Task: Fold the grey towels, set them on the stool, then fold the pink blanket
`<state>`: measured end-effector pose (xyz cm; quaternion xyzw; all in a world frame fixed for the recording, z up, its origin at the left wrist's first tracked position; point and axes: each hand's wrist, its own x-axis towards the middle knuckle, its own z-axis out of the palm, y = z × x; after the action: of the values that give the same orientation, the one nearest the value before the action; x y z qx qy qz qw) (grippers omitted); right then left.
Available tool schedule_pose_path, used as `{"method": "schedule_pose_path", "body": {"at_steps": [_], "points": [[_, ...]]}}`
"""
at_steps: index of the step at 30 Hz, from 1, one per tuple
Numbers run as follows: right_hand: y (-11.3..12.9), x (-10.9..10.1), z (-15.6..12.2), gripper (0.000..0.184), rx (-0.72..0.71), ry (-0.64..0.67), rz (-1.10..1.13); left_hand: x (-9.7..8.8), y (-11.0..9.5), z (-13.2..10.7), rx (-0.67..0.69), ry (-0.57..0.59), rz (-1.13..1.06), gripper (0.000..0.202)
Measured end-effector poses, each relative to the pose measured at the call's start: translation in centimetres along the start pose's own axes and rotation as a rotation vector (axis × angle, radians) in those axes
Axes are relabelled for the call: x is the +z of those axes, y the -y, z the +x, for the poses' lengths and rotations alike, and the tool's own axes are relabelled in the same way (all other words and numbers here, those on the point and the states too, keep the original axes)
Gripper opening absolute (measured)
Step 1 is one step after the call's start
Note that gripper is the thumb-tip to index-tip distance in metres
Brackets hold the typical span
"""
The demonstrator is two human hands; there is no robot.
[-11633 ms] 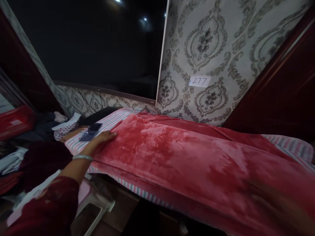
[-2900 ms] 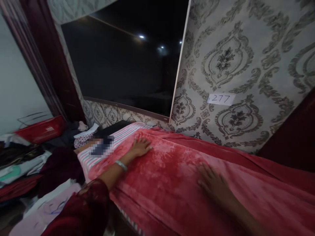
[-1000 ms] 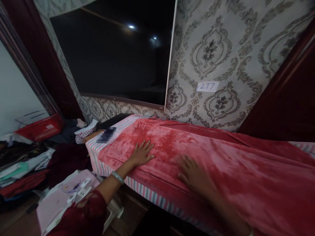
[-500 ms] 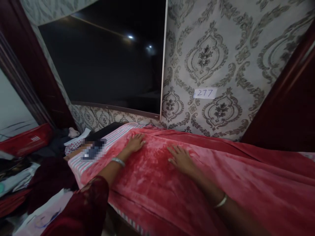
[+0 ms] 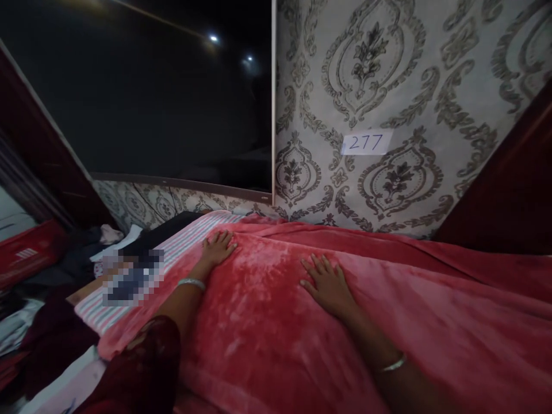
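Note:
A red plush blanket (image 5: 259, 322) lies spread before me, with lighter and darker patches in its pile. My left hand (image 5: 218, 248) rests flat on its far left part, fingers spread, close to a striped cloth (image 5: 190, 241) that shows from under the blanket's left edge. Farther right, my right hand (image 5: 328, 282) also lies palm down on the plush with its fingers apart. Neither hand grips anything. A fold (image 5: 345, 238) of the same red fabric runs along the back by the wall.
A large dark television (image 5: 172, 103) hangs above the back left. On the patterned wall is a paper label (image 5: 367, 142) reading 277. Clothes (image 5: 47, 333) and a red box-like item (image 5: 30, 253) crowd the left side. A blurred-out dark object (image 5: 133, 279) sits on the striped cloth.
My view has moved closer to the wall. The left hand has slid leftward on the blanket, and the hands are now wider apart. The right hand's fingers have spread more.

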<state>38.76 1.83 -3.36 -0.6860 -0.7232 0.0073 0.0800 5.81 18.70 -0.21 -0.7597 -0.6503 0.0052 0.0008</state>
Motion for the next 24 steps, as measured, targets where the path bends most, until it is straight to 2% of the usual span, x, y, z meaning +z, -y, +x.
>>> {"method": "schedule_pose_path", "body": {"at_steps": [5,8,14,18,24], "points": [[0.0,-0.1,0.1,0.060,0.010,0.001,0.040,-2.0,0.8,0.9,0.122,-0.184,0.145,0.046],[-0.1,-0.1,0.0,0.060,-0.003,0.001,0.057,-3.3,1.3,2.2,0.165,-0.167,0.196,0.039],[-0.1,-0.5,0.0,0.061,0.004,0.005,0.080,-4.9,2.4,5.3,0.119,-0.092,0.183,0.026],[-0.1,-0.7,0.0,0.062,0.024,0.039,0.101,-5.0,3.5,6.1,0.066,-0.081,0.138,0.024],[-0.1,-0.7,0.1,0.063,0.021,0.032,0.119,-3.7,5.3,5.5,-0.040,-0.094,-0.020,0.027]]}}
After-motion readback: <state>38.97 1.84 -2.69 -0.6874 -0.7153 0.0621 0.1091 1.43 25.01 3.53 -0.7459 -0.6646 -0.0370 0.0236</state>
